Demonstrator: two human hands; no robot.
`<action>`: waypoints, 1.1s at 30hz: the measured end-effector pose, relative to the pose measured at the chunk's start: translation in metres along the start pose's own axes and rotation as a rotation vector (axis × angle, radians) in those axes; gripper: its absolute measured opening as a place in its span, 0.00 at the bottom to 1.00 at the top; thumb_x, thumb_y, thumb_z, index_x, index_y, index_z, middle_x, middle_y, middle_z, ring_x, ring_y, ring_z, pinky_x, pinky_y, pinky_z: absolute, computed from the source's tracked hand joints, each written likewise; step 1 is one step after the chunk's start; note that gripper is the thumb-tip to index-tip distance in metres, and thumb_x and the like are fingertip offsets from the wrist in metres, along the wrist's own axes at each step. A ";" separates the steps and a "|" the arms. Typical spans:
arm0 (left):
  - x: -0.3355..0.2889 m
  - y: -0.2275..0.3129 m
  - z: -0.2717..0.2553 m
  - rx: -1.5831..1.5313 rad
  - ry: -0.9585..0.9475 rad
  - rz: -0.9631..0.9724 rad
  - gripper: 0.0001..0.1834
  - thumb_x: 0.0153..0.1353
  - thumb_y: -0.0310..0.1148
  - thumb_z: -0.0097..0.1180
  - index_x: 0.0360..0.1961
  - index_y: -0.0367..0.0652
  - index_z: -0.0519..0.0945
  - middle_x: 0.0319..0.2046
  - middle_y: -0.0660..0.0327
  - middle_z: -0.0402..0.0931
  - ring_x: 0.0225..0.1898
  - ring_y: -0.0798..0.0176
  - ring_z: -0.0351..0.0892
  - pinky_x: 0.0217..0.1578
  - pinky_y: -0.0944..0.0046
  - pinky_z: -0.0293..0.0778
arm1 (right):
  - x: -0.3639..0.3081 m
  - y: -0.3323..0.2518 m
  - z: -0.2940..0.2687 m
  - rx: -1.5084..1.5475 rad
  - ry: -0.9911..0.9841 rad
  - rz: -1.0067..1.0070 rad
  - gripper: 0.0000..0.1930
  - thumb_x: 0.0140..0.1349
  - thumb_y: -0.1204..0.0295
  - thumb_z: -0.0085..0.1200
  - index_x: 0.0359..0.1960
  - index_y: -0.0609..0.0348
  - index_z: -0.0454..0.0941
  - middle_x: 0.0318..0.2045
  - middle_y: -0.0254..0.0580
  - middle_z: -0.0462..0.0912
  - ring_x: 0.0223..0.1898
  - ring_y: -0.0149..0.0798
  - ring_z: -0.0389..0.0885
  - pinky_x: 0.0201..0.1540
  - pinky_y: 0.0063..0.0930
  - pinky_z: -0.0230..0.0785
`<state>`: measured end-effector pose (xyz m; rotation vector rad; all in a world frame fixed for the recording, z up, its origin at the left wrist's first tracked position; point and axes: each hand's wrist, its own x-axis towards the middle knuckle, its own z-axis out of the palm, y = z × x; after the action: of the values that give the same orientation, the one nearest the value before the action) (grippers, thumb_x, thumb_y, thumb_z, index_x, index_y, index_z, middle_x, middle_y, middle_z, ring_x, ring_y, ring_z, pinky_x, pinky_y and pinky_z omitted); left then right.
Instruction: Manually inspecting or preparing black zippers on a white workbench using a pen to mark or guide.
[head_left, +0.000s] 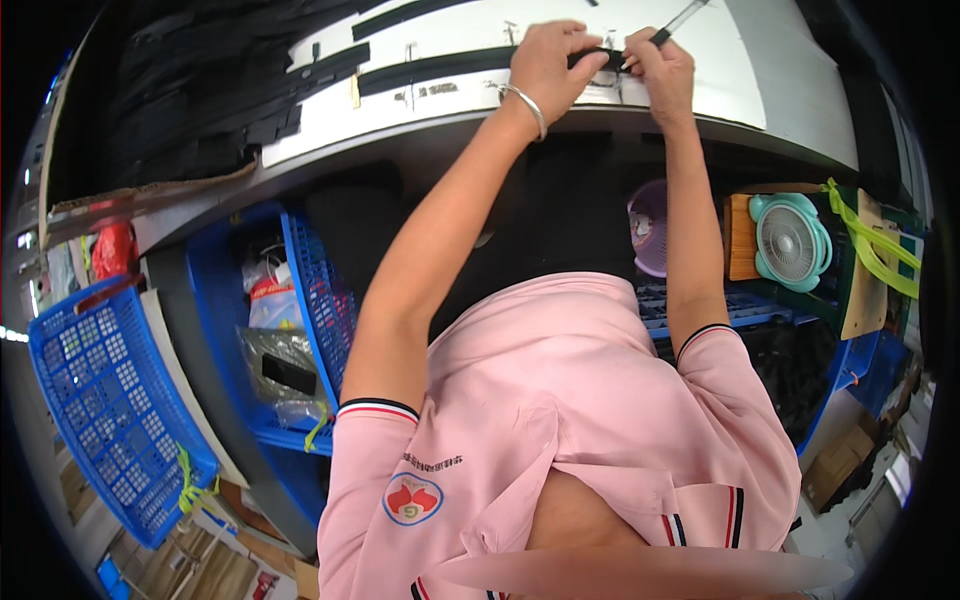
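Note:
A long black strip (440, 72) lies across a white sheet (725, 85) on the table. My left hand (552, 68) rests on the strip's right part, thumb and fingers apart. Just to its right, my right hand (664, 78) is closed around a pen (682, 20) with a clear barrel and a black grip. The pen's tip points down at the strip's right end, and I cannot tell whether it touches. Dark pen marks (430, 91) show on the sheet beside the strip.
Many black strips (180, 100) are heaped on cardboard at the left of the table. Below the table edge stand a blue crate (300, 260) with bagged items, another blue basket (120, 400), a purple basket (650, 235) and a teal fan (793, 243).

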<state>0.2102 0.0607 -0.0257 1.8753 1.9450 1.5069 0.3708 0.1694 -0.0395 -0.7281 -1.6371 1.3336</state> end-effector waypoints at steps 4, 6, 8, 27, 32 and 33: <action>-0.003 0.002 -0.071 -0.016 0.021 -0.116 0.15 0.62 0.33 0.67 0.48 0.41 0.87 0.56 0.51 0.82 0.58 0.51 0.80 0.57 0.56 0.75 | 0.001 0.009 -0.001 -0.111 0.036 -0.118 0.08 0.68 0.71 0.57 0.34 0.60 0.86 0.30 0.30 0.85 0.30 0.20 0.77 0.32 0.15 0.66; -0.003 0.006 -0.110 -0.094 0.104 -0.110 0.11 0.62 0.26 0.66 0.46 0.38 0.87 0.49 0.52 0.85 0.51 0.55 0.84 0.54 0.62 0.76 | 0.000 0.013 0.002 0.223 0.047 -0.044 0.08 0.65 0.76 0.52 0.27 0.61 0.80 0.23 0.31 0.79 0.24 0.23 0.74 0.28 0.18 0.65; -0.009 0.009 -0.144 -0.092 0.138 -0.147 0.09 0.65 0.23 0.63 0.45 0.35 0.87 0.44 0.54 0.86 0.47 0.63 0.84 0.51 0.66 0.76 | -0.003 0.011 0.001 -0.057 0.101 -0.029 0.08 0.65 0.75 0.53 0.27 0.61 0.79 0.22 0.31 0.79 0.24 0.23 0.74 0.28 0.18 0.65; -0.123 -0.025 -0.185 0.057 0.333 -0.492 0.09 0.69 0.24 0.62 0.47 0.31 0.87 0.44 0.57 0.86 0.45 0.69 0.83 0.50 0.70 0.77 | -0.008 -0.001 0.003 -0.066 0.149 0.018 0.10 0.70 0.73 0.54 0.28 0.58 0.79 0.23 0.28 0.78 0.23 0.19 0.70 0.26 0.15 0.59; -0.121 -0.023 -0.185 0.229 0.235 -0.400 0.08 0.67 0.24 0.64 0.45 0.37 0.89 0.44 0.58 0.87 0.47 0.67 0.84 0.51 0.69 0.76 | -0.011 -0.006 0.001 -0.064 0.149 0.084 0.10 0.70 0.71 0.55 0.28 0.57 0.80 0.22 0.27 0.78 0.21 0.17 0.68 0.23 0.13 0.55; -0.120 -0.022 -0.184 0.228 0.233 -0.405 0.08 0.67 0.24 0.64 0.45 0.37 0.89 0.44 0.58 0.87 0.47 0.67 0.84 0.51 0.69 0.76 | -0.011 -0.006 0.002 -0.075 0.157 0.082 0.10 0.70 0.71 0.55 0.28 0.57 0.80 0.22 0.27 0.78 0.21 0.17 0.68 0.23 0.13 0.55</action>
<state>0.1113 -0.1367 -0.0109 1.2927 2.5028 1.4792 0.3742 0.1576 -0.0371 -0.9303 -1.5530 1.2443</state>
